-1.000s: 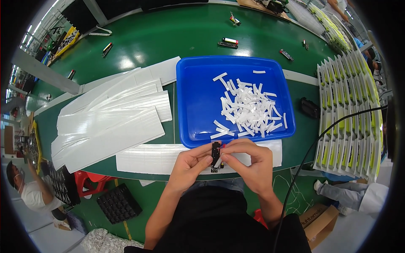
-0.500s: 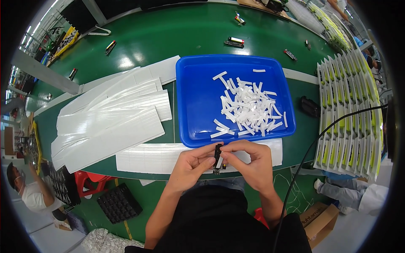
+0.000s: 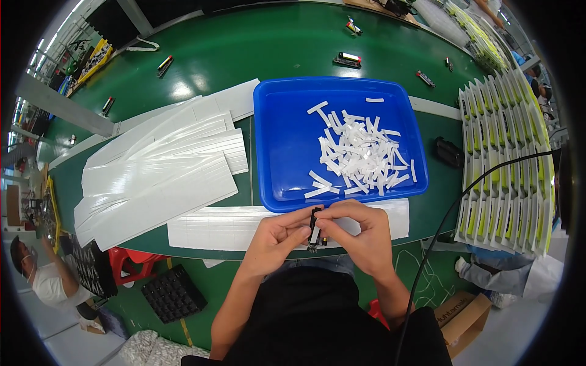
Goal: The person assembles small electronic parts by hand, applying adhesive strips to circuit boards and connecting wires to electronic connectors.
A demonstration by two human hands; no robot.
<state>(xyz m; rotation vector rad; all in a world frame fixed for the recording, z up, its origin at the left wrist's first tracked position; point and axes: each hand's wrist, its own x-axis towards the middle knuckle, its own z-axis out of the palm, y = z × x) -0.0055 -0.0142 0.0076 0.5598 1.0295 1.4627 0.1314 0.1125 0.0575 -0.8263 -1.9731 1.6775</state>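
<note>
Close to the table's near edge, my left hand (image 3: 273, 245) is closed around a small, narrow black part (image 3: 317, 213), held roughly upright. A white strip (image 3: 315, 235) lies along this part's face. The thumb and forefinger of my right hand (image 3: 360, 235) pinch at the strip's upper end, against the black part. A small metallic and yellowish bit shows low beside my right fingers, too small to name. Just beyond my hands stands a blue tray (image 3: 278, 146) with a heap of similar white strips (image 3: 360, 152) in it.
White strip sheets (image 3: 159, 183) overlap on the left, and another sheet (image 3: 207, 229) lies under my hands. Stacked white-and-green trays (image 3: 503, 165) stand right, beside a black object (image 3: 448, 152). A black cable (image 3: 452, 216) crosses there. Battery-holding parts (image 3: 348, 59) lie on the far green surface.
The battery-holding parts on the far surface have shifted slightly to the right. My right fingers have moved a little up and left along the strip; my left hand is nearly still.
</note>
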